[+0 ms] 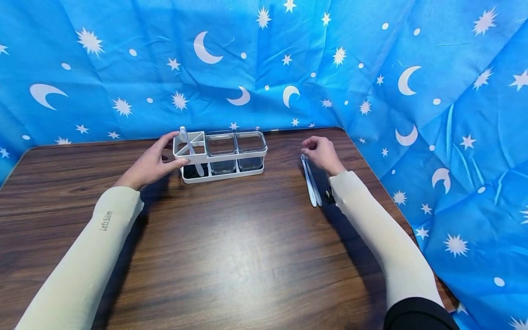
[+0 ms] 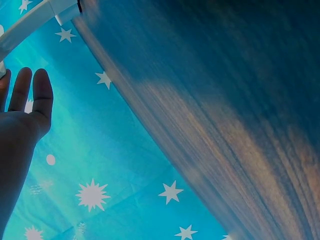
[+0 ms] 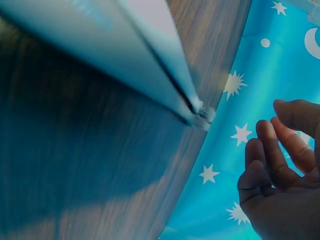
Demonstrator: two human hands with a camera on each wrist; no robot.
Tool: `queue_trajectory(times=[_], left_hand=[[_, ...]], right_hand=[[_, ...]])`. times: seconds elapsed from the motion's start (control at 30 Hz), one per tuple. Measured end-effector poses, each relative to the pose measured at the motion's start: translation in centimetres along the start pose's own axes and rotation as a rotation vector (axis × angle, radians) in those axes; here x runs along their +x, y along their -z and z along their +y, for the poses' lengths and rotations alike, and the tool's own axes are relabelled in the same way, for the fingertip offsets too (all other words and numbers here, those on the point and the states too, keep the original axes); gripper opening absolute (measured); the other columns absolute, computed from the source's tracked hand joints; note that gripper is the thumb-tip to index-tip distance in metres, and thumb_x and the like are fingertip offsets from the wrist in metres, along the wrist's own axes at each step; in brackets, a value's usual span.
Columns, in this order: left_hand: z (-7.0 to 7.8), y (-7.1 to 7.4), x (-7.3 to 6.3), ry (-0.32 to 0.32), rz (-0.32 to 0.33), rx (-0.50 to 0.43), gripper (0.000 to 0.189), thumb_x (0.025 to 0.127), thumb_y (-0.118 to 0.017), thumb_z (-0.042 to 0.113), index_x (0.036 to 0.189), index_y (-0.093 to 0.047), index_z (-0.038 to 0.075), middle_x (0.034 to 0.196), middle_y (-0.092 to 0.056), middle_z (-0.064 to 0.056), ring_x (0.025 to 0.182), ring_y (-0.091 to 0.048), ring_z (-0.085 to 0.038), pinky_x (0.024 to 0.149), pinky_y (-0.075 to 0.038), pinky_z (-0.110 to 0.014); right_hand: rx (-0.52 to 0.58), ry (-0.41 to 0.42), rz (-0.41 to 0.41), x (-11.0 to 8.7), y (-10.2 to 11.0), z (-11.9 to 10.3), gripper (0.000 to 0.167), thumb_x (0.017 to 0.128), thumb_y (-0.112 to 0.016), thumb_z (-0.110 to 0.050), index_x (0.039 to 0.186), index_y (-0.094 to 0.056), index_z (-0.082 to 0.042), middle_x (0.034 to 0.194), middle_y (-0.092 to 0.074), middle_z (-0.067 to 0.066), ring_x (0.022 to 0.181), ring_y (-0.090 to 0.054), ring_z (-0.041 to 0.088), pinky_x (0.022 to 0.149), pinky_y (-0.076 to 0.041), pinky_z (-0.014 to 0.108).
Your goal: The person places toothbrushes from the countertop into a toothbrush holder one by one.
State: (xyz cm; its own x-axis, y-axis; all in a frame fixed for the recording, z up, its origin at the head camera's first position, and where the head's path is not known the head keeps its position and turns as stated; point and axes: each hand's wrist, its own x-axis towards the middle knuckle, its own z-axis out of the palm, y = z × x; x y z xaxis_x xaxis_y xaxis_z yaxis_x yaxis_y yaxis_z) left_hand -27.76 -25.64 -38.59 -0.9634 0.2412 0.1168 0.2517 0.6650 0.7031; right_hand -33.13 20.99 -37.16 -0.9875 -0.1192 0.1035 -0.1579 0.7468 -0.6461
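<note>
Toward the back of the table stands a white toothbrush holder (image 1: pixel 236 176) with a divided left section and two clear cups (image 1: pixel 220 145). A pale toothbrush (image 1: pixel 190 145) leans in the left section. My left hand (image 1: pixel 149 166) holds the holder's left end, thumb at the front rim and index finger at the back; its other fingers are straight in the left wrist view. To the right, two toothbrushes (image 1: pixel 310 187) lie side by side on the table, bristle heads (image 3: pixel 202 118) pointing away. My right hand (image 1: pixel 323 153) hovers beside those heads with fingers loosely bent, holding nothing.
The dark wood-grain table (image 1: pixel 231 247) ends at a blue curtain (image 1: pixel 264 59) with white moons and stars, hanging along its back and right sides. Bare tabletop lies between the holder and the two toothbrushes.
</note>
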Motion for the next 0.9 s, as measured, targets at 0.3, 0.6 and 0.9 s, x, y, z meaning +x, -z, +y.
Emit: queue_trajectory(times=[0.3,0.6,0.9], left_hand=[[0.0,0.0,-0.1,0.006,-0.001,0.001,0.084,0.085,-0.065,0.049,0.151,-0.014,0.034,0.145,-0.029,-0.016,0.116,-0.043,-0.04,0.093,-0.037,-0.061],[-0.1,0.0,-0.2,0.01,0.0,0.0,0.085,0.085,-0.064,0.05,0.151,-0.013,0.035,0.145,-0.029,-0.016,0.116,-0.043,-0.041,0.092,-0.037,-0.062],[0.0,0.0,-0.2,0.008,-0.004,-0.002,0.085,0.085,-0.065,0.05,0.151,-0.014,0.033,0.143,-0.03,-0.017,0.116,-0.044,-0.042,0.092,-0.037,-0.062]], right_hand=[[-0.057,-0.09,-0.032,-0.3,0.1,0.9,0.019,0.093,-0.06,-0.01,0.11,-0.063,-0.001,0.098,-0.06,0.013,0.086,-0.055,0.026,0.074,-0.046,0.037],[-0.115,-0.179,-0.094,-0.8,0.0,1.6,0.013,0.093,-0.06,-0.011,0.103,-0.059,-0.001,0.098,-0.057,0.015,0.086,-0.053,0.028,0.073,-0.045,0.037],[-0.104,-0.204,-0.149,-1.2,-0.3,2.1,0.016,0.091,-0.062,-0.008,0.104,-0.057,-0.001,0.098,-0.056,0.014,0.084,-0.054,0.026,0.071,-0.046,0.036]])
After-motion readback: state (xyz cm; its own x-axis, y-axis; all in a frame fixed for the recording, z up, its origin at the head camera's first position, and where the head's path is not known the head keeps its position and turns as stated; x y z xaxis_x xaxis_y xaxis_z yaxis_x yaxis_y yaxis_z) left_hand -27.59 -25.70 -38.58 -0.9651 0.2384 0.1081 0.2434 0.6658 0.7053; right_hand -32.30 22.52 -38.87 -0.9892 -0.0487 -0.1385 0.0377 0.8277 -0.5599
